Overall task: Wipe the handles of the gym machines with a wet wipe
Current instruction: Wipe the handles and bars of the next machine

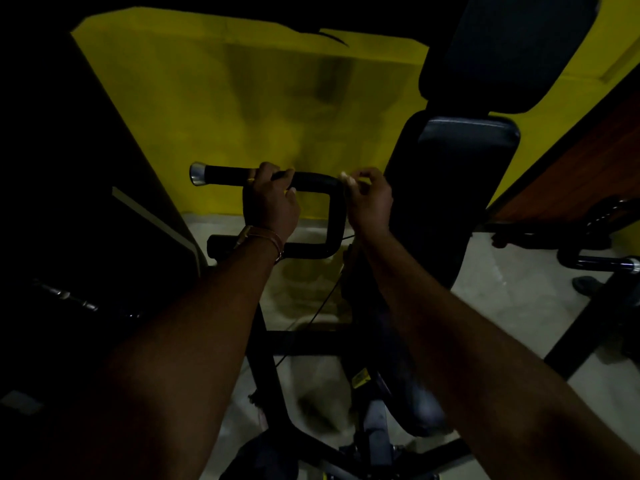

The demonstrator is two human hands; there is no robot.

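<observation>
Two hands work: my left hand [272, 199] curls round the black foam handle [242, 176], lying left-right, chrome cap left; my right hand [369, 199] pinches something pale at its bend.

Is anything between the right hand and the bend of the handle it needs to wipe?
Nothing visible. The right hand is at the bend of the black handle, fingers pinched on something small and pale, too dim to identify. The left hand grips the same bar further left, clear of the bend.
</observation>
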